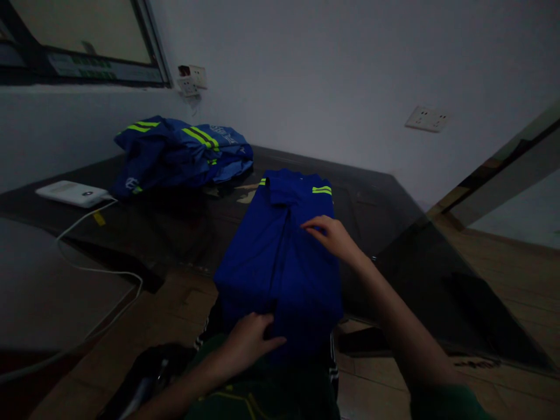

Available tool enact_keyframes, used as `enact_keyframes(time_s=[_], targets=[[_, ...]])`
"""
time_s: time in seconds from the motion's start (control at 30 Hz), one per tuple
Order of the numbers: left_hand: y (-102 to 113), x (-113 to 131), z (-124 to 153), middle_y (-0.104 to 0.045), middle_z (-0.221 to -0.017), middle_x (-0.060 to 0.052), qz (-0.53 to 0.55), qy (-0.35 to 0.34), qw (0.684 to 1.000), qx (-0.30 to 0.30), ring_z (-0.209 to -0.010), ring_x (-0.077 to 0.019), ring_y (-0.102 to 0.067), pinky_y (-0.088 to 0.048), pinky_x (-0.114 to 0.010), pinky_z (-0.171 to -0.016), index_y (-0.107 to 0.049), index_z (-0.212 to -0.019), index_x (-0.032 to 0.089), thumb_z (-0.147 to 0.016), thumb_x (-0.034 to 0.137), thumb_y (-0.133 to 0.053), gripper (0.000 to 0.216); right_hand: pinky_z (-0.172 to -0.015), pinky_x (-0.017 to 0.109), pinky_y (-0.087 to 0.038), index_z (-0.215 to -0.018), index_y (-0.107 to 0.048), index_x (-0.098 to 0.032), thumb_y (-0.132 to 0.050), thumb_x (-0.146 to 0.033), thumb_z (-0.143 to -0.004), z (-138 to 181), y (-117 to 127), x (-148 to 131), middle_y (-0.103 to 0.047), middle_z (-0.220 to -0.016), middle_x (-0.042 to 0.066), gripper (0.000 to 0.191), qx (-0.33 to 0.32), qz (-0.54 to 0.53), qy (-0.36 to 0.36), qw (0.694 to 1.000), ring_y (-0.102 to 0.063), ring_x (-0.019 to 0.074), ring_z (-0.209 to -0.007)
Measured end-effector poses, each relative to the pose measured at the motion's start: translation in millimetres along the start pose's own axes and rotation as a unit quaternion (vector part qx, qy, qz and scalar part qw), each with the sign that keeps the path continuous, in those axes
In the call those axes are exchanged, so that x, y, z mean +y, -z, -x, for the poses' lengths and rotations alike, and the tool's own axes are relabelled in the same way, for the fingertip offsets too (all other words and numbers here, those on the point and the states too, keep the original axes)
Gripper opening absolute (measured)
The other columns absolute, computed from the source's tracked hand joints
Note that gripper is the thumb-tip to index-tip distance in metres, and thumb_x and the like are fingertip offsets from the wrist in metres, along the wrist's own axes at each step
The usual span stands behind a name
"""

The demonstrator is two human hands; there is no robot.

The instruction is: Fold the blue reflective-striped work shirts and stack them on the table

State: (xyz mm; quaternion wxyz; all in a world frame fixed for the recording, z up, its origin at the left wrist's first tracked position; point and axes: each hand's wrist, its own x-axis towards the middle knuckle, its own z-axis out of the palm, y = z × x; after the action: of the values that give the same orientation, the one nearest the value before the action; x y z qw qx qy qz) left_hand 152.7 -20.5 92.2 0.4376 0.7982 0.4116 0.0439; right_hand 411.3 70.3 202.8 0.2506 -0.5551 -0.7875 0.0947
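Note:
A blue shirt [275,256] with yellow-green stripes at the shoulders lies folded lengthwise on the dark glass table [394,233], its lower end hanging over the near edge. My left hand [251,338] rests on the hanging lower end, fingers flat and stretched toward the right. My right hand [332,236] lies on the shirt's right side near the middle, fingers stretched out flat and pointing left. Neither hand grips the cloth.
A heap of blue garments [184,151] with yellow-green stripes sits at the table's far left. A white box [72,192] with a white cable [109,274] lies at the left. Wall sockets [426,118] are on the white wall. Wooden floor shows below.

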Motion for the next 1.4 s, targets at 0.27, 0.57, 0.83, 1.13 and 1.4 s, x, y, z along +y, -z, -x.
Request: enact_keyframes(time_s=[0.27, 0.57, 0.83, 1.13, 1.4], targets=[[-29.8, -25.6, -4.0, -0.073, -0.107, 0.000, 0.097, -0.110, 0.989, -0.028, -0.095, -0.0189, -0.067, -0.046, -0.025, -0.083, -0.071, -0.097, 0.019, -0.083, 0.018, -0.064, 0.016, -0.083, 0.028, -0.039, -0.097, -0.070, -0.016, -0.044, 0.000, -0.084, -107.9, -36.0, 30.9, -0.066, -0.104, 0.008, 0.033, -0.185, 0.267, 0.110, 0.939, -0.047, 0.0218, -0.105], [-17.4, -8.0, 8.0, -0.073, -0.089, -0.002, -0.089, -0.298, 0.945, -0.103, -0.080, -0.0158, -0.067, -0.048, -0.021, -0.072, -0.066, -0.086, 0.020, -0.090, 0.018, -0.054, 0.012, -0.083, 0.032, -0.037, -0.092, -0.072, -0.012, -0.045, -0.011, -0.089, -116.8, -17.5, 33.8, -0.058, -0.108, 0.015, 0.028, -0.155, 0.345, 0.130, 0.917, -0.045, 0.0252, -0.104], [-11.1, -12.6, 9.0, -0.071, -0.084, -0.004, -0.108, -0.315, 0.936, -0.110, -0.079, -0.0180, -0.065, -0.048, -0.025, -0.077, -0.065, -0.083, 0.020, -0.087, 0.012, -0.050, 0.017, -0.087, 0.033, -0.037, -0.090, -0.073, -0.010, -0.040, -0.009, -0.090, -125.5, -24.8, 34.5, -0.057, -0.110, 0.016, 0.033, -0.145, 0.342, 0.124, 0.920, -0.044, 0.0260, -0.106], [-30.4, -41.4, -4.0, -0.071, -0.093, -0.006, -0.094, -0.154, 0.982, -0.047, -0.086, -0.0192, -0.065, -0.045, -0.024, -0.072, -0.064, -0.083, 0.018, -0.087, 0.006, -0.045, 0.023, -0.079, 0.030, -0.041, -0.097, -0.071, -0.013, -0.040, -0.014, -0.092, -112.9, -50.7, 39.8, -0.057, -0.113, 0.015, 0.032, -0.114, 0.340, 0.054, 0.932, -0.044, 0.0253, -0.108], [-20.7, -36.6, 3.9, -0.066, -0.079, -0.002, -0.051, -0.285, 0.953, -0.091, -0.073, -0.0143, -0.061, -0.043, -0.022, -0.067, -0.056, -0.076, 0.019, -0.083, 0.009, -0.046, 0.016, -0.077, 0.031, -0.039, -0.094, -0.072, -0.011, -0.041, -0.015, -0.092, -120.0, -39.0, 33.5, -0.059, -0.107, 0.016, 0.032, -0.096, 0.347, 0.055, 0.931, -0.043, 0.0260, -0.105]])
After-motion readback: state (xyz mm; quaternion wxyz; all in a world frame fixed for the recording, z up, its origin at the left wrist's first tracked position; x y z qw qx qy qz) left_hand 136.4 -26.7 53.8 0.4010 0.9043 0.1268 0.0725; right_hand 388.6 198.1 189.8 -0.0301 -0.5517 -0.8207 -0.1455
